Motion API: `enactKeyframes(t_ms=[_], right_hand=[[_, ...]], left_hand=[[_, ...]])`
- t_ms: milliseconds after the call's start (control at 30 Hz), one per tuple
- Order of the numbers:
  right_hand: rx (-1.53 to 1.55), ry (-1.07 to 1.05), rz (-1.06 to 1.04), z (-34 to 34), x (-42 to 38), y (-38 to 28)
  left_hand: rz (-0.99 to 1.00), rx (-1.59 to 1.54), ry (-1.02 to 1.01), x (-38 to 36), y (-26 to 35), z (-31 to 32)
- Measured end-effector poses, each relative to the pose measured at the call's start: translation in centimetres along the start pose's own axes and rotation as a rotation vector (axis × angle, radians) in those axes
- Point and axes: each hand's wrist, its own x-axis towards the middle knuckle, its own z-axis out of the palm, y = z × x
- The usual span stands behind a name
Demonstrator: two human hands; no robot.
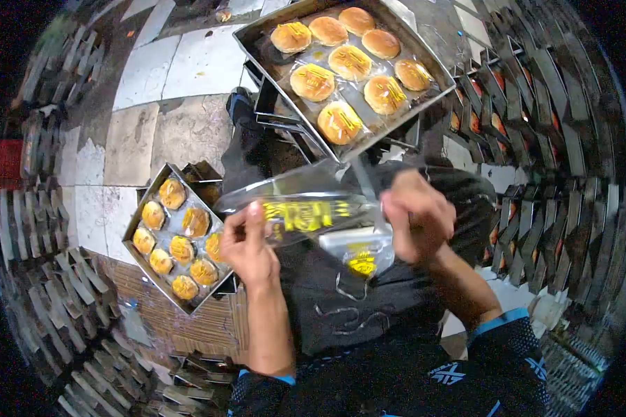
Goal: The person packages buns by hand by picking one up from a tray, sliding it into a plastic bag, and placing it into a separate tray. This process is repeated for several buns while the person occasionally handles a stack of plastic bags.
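Observation:
My left hand (252,244) pinches the left end of a clear plastic bag (306,212) with yellow print, stretched across my lap. At the bag's right end is my right hand (419,212), blurred by motion, its fingers curled; whether it grips the bag is unclear. Below the bag, a stack of clear bags with yellow print (363,256) lies on my lap. Beyond my hands, a large metal tray (394,132) holds several round buns (350,62), some in printed plastic. To the left, a smaller tray (140,262) holds several wrapped buns (181,249).
Stacks of dark metal trays stand along the left (31,243) and right (560,229) sides, some on the right with buns inside. Pale floor tiles (195,66) show at the upper left. My shoe (240,104) is beside the large tray.

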Motion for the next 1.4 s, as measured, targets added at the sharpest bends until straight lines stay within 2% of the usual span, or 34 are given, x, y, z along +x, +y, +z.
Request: enactKeyframes(t_ms=[33,67,100,133,167,200,233,267,300,333,367,433,500,567,600,633,700,767,833,900,933,967,1033,1100,1167,1200,1233,1300,1367,1400], right_hand=[[0.231,-0.094,0.423,0.3,0.0,2.8],[0.059,-0.132,0.468,0.8,3.2,4.7],[-0.012,-0.191,0.204,1.0,4.9,11.1],[-0.117,-0.236,0.678,1.5,7.2,15.6],[-0.408,-0.338,0.667,1.3,9.7,20.0],[-0.764,-0.317,0.673,0.5,9.4,30.2],[-0.547,-0.144,0.864,0.6,10.4,32.7],[-0.778,-0.175,1.099,-0.7,11.7,39.8],[-0.918,-0.154,1.049,-3.1,10.6,51.4],[-0.681,-0.193,1.239,-1.9,14.1,44.0],[-0.394,-0.103,1.225,-2.4,13.6,47.5],[-0.326,0.105,1.501,-0.8,16.3,45.9],[-0.310,0.084,1.496,0.7,16.9,41.6],[-0.267,0.418,1.297,2.8,16.7,37.3],[-0.788,-0.150,1.008,-3.1,12.7,48.2],[-0.509,0.381,1.221,0.8,13.3,38.6],[-0.247,0.624,0.933,0.1,9.8,36.9],[0.251,0.537,0.955,-2.2,6.5,30.6],[0.889,0.566,1.036,-1.5,5.3,19.7],[0.556,0.051,0.602,-1.8,0.2,13.4],[0.677,0.033,0.924,-1.8,-0.4,9.6],[0.804,0.009,1.250,-1.9,-0.7,6.3],[0.627,-0.201,1.227,-1.2,-4.3,3.9],[0.446,-0.112,1.102,-1.3,-5.2,0.0],[0.529,0.036,1.132,-1.9,-6.1,-2.0],[0.541,0.047,1.123,-2.3,-6.3,-2.2],[0.552,0.046,1.123,-2.6,-6.6,-2.3],[0.577,0.043,1.107,-2.5,-6.7,-2.4],[0.578,-0.008,1.092,-1.8,-6.1,-3.0],[0.591,0.035,1.090,-1.3,-5.5,-3.7]], left_hand=[[0.056,-0.048,0.088,1.0,-0.2,-0.4],[0.069,-0.104,0.102,1.9,-0.4,-1.0],[0.083,-0.160,0.119,2.6,-0.5,-1.5],[0.041,-0.154,0.137,2.9,-0.4,-1.7],[0.032,-0.159,0.161,3.0,-0.4,-2.0],[0.009,-0.160,0.129,2.9,-0.5,-2.2],[-0.009,-0.160,0.094,3.0,-0.6,-2.1],[0.121,-0.073,0.104,3.2,-0.5,-1.4],[0.067,-0.071,-0.024,3.0,-0.9,-2.7],[0.095,-0.110,-0.046,3.0,-0.8,-2.3],[0.123,-0.149,-0.069,3.1,-0.4,-1.5],[0.145,-0.153,-0.106,3.7,-0.2,-1.4],[0.154,-0.150,-0.164,3.7,0.1,-1.0],[0.029,-0.098,0.058,3.7,0.7,0.0],[0.074,-0.026,0.078,3.5,0.9,0.4],[0.084,-0.033,0.063,3.5,0.5,0.2],[0.158,-0.037,-0.041,3.4,-0.2,-0.6],[0.095,-0.038,0.016,3.4,-0.2,-0.3],[0.047,-0.020,0.077,2.6,1.5,1.1],[0.051,0.112,0.046,2.3,0.7,0.7],[0.040,0.241,0.037,2.3,0.0,0.3],[0.116,0.367,-0.077,1.8,-0.4,0.1],[0.275,0.571,-0.220,-0.4,-0.1,1.1],[0.178,0.525,-0.233,-2.3,0.8,0.6],[0.341,0.484,-0.136,-2.8,1.9,-0.4],[0.225,0.455,-0.048,-3.3,2.6,-1.1],[0.348,0.536,-0.030,-3.1,3.4,-1.6],[0.437,0.691,-0.068,-3.6,3.9,-1.9],[0.555,0.803,-0.206,-5.6,4.4,-0.3],[0.582,0.765,-0.244,-6.5,4.9,0.5]])
